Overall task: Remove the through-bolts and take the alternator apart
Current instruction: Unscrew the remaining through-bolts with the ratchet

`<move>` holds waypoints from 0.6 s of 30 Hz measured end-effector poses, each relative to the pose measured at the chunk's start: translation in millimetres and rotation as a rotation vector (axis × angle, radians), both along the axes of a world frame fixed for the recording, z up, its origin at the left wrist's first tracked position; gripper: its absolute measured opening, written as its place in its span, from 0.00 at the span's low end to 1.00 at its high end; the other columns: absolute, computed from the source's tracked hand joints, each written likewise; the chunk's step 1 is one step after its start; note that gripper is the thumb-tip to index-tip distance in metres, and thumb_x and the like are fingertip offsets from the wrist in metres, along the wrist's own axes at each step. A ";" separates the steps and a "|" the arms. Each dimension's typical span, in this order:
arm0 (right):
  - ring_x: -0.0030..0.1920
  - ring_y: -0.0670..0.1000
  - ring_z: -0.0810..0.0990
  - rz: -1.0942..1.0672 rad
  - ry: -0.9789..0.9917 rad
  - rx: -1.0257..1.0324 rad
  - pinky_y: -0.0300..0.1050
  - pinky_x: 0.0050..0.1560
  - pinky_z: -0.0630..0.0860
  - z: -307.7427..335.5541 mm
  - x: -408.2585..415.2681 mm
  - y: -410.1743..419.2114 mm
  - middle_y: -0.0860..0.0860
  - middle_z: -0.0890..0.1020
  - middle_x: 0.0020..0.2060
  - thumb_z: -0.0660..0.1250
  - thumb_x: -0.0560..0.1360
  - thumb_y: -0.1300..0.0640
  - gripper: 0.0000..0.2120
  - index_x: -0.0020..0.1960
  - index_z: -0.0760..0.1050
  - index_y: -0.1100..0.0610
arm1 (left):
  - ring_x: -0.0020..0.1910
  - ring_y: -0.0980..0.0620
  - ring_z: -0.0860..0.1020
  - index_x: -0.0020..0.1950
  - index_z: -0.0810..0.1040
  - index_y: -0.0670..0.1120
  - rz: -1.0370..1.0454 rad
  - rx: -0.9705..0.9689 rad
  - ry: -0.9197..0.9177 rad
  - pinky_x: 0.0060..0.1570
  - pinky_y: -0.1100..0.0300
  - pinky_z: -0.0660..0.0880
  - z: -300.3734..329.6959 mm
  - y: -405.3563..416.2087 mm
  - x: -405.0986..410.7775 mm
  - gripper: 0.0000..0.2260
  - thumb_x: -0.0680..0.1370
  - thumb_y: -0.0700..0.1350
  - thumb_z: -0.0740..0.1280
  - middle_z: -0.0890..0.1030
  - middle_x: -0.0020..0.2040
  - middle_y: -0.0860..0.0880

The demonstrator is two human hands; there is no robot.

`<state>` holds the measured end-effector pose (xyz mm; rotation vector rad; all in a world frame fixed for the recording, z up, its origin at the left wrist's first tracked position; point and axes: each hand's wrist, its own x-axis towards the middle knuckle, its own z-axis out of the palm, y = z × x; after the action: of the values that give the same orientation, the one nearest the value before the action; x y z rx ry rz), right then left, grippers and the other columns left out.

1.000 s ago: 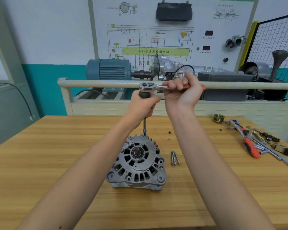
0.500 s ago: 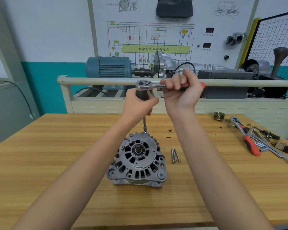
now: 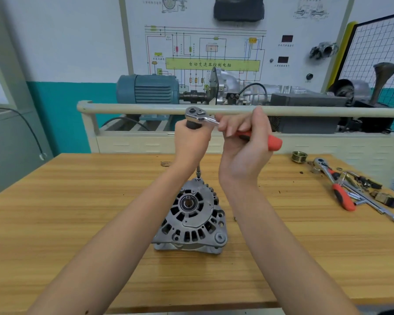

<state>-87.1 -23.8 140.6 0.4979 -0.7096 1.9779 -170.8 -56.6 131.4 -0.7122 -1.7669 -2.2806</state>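
left hand grasps the extension bar under the ratchet head | right hand grasps its red handle | alternator stands mid-frame on the bench, bar tip at its top edge

We swung the ratchet handle clockwise, red grip end now lower & toward the R. R hand followed it down, fingers wrapped on the grip. The 2 loose bolts by the alternator got hidden behind our R forearm.
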 end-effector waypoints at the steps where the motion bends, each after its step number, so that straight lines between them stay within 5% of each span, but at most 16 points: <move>1: 0.28 0.53 0.72 -0.042 0.025 0.060 0.49 0.44 0.77 -2.9 1.8 -3.7 0.52 0.69 0.22 0.55 0.78 0.62 0.14 0.34 0.63 0.57 | 0.27 0.51 0.58 0.29 0.66 0.44 0.034 0.014 0.001 0.29 0.58 0.55 -0.4 1.7 0.2 0.15 0.74 0.35 0.64 0.63 0.25 0.48; 6: 0.24 0.50 0.69 0.174 -0.089 -0.065 0.45 0.36 0.76 15.4 -3.4 17.2 0.50 0.66 0.20 0.55 0.80 0.62 0.18 0.31 0.61 0.57 | 0.23 0.54 0.62 0.26 0.71 0.49 -0.063 -0.063 0.052 0.26 0.64 0.59 -0.1 -5.8 -0.1 0.15 0.71 0.35 0.67 0.66 0.22 0.52; 12: 0.16 0.45 0.62 0.671 -0.347 -0.216 0.33 0.23 0.65 47.4 -26.0 57.6 0.45 0.62 0.16 0.57 0.79 0.61 0.21 0.28 0.60 0.53 | 0.21 0.52 0.65 0.27 0.72 0.45 -0.522 -0.406 0.238 0.26 0.63 0.65 5.5 -22.2 -3.4 0.12 0.69 0.41 0.70 0.69 0.21 0.50; 18: 0.17 0.46 0.62 0.487 -0.245 -0.282 0.36 0.22 0.68 38.5 -23.3 50.6 0.46 0.62 0.18 0.56 0.80 0.60 0.20 0.29 0.61 0.54 | 0.18 0.54 0.58 0.20 0.66 0.50 -0.400 -0.214 0.132 0.22 0.67 0.57 -0.1 -9.3 -1.4 0.21 0.72 0.37 0.65 0.63 0.19 0.51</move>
<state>-110.5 26.7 179.1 0.2741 -0.4691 2.5815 -172.2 -65.9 131.3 -1.3316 -1.9678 -2.2213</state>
